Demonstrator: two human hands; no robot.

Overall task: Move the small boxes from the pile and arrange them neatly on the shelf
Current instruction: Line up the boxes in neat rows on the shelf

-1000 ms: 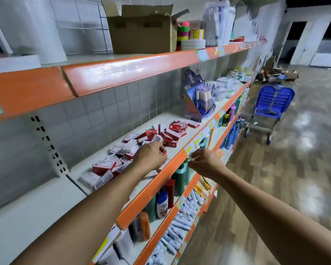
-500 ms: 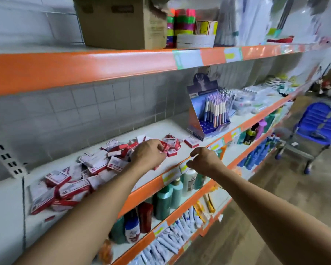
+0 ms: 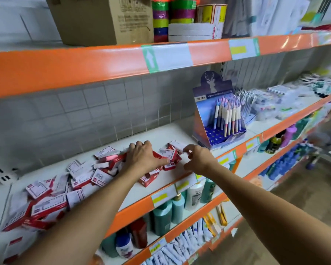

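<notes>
Many small red-and-white boxes (image 3: 80, 175) lie in a loose pile on the left half of the white middle shelf (image 3: 161, 134). My left hand (image 3: 143, 157) reaches onto the pile's right end; its fingers curl over several boxes and its thumb presses a red one. A few more boxes (image 3: 168, 153) lie jumbled just right of that hand. My right hand (image 3: 197, 159) hovers beside them, thumb and fingers bent with a gap between them, nothing held. One box (image 3: 148, 178) lies alone near the shelf's front edge.
A blue pen display (image 3: 218, 119) stands on the same shelf to the right. The upper shelf's orange lip (image 3: 84, 67) overhangs, with a cardboard box (image 3: 103, 18) and tape rolls (image 3: 172, 14) on it. Bottles (image 3: 180, 207) fill the shelf below.
The view has swung closer to the shelf. My right hand has risen from the orange front edge to over the boxes. My left hand has reached further into the pile.
</notes>
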